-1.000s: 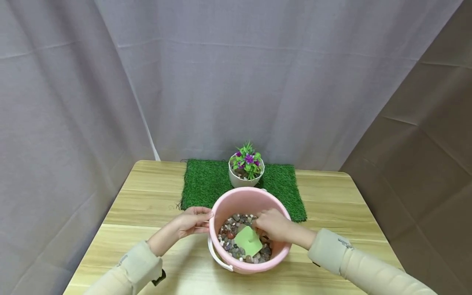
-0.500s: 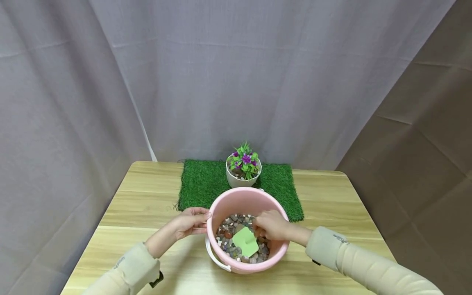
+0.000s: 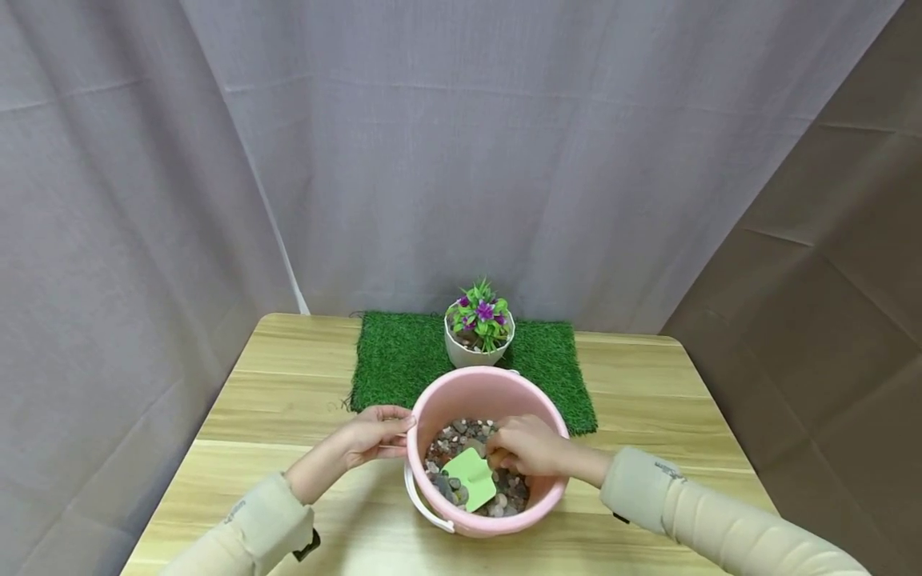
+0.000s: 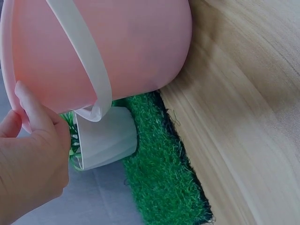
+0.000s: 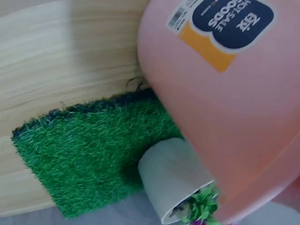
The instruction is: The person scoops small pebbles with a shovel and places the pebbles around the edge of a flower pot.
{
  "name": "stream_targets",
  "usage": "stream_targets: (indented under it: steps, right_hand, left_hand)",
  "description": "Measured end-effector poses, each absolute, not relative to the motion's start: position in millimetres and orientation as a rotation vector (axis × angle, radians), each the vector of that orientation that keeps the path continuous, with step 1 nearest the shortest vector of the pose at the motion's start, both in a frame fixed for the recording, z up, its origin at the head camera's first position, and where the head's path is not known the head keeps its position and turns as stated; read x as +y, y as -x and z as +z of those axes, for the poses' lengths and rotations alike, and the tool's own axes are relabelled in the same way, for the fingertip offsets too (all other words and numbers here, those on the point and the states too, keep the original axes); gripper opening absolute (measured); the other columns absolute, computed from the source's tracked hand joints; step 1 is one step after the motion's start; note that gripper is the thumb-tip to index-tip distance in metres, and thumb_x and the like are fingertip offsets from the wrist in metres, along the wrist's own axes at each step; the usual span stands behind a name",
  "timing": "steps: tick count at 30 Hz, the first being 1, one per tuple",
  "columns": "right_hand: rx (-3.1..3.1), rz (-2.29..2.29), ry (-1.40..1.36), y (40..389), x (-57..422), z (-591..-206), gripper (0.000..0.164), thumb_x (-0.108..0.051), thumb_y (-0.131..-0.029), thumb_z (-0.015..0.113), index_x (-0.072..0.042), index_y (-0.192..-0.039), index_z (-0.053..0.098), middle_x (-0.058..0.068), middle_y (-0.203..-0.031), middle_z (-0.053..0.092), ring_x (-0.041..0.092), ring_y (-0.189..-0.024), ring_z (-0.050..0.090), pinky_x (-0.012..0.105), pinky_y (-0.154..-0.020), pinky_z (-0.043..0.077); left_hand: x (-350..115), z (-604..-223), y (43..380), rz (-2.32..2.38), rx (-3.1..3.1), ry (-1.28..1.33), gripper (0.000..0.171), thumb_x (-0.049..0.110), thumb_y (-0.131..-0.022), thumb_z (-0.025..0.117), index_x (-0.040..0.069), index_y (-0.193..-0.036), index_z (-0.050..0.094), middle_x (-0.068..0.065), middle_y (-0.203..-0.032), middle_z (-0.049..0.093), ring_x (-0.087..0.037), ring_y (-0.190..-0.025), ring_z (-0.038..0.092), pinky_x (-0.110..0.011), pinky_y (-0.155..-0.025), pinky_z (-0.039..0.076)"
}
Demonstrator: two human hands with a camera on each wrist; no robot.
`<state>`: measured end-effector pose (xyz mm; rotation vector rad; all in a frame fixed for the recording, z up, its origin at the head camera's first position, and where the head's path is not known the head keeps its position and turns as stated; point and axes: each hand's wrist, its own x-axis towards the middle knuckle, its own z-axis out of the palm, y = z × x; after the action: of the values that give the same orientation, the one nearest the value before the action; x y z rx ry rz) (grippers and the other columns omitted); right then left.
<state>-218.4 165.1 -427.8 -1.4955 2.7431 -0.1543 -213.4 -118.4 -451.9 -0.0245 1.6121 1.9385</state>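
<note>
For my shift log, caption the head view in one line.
Left hand gripping a pink bucket, right hand holding a green hand shovel among pebbles inside, potted purple-flowered plant behind.

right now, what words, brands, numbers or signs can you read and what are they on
"HOT SALE": label on the bucket, upside down
"GOODS": same label, first letter unclear
Large logo lettering, same label: too stylised and blurred to read
Fine print beside the barcode: too small
Writing on left cuff and right cuff: too blurred
</note>
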Motion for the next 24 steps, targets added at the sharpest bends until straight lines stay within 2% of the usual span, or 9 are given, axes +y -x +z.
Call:
stream_targets:
  steps: [6, 11, 19, 24]
  right_hand:
    - [2.662, -0.241, 1.436, 229, 174, -418, 0.019, -0.011, -0.074, 0.075, -0.014, -0.093, 0.072, -0.002, -0.090, 0.069, 0.012, -0.086, 0.064, 0.029, -0.081, 0.058]
    - [2.617, -0.330, 1.356, 235, 179, -410, 0.023, -0.011, -0.077, 0.073, -0.012, -0.100, 0.071, 0.001, -0.099, 0.070, 0.015, -0.094, 0.064, 0.034, -0.090, 0.057]
    - [2.580, -0.460, 1.235, 239, 187, -400, 0.024, -0.009, -0.080, 0.070, -0.009, -0.105, 0.070, 0.006, -0.105, 0.069, 0.019, -0.098, 0.063, 0.036, -0.090, 0.058]
    - [2.558, -0.524, 1.194, 241, 191, -393, 0.023, -0.009, -0.082, 0.069, -0.009, -0.105, 0.070, 0.004, -0.104, 0.070, 0.014, -0.091, 0.063, 0.029, -0.085, 0.058]
  left_hand:
    - [-117, -453, 213, 1.944, 1.616, 0.014, 0.031, 0.007, -0.094, 0.054, -0.009, -0.120, 0.047, 0.001, -0.075, 0.061, -0.005, -0.066, 0.062, -0.019, -0.070, 0.062]
    - [-118, -454, 213, 1.946, 1.623, 0.022, 0.033, 0.007, -0.094, 0.054, -0.010, -0.121, 0.046, 0.001, -0.075, 0.061, -0.004, -0.066, 0.062, -0.019, -0.069, 0.062]
    - [-118, -456, 214, 1.948, 1.612, 0.039, 0.033, 0.007, -0.094, 0.055, -0.010, -0.121, 0.046, 0.000, -0.075, 0.062, -0.006, -0.066, 0.063, -0.020, -0.071, 0.063]
    - [-119, -457, 214, 1.952, 1.613, 0.036, 0.031, 0.007, -0.094, 0.054, -0.009, -0.120, 0.047, 0.000, -0.076, 0.061, -0.005, -0.067, 0.062, -0.020, -0.071, 0.063]
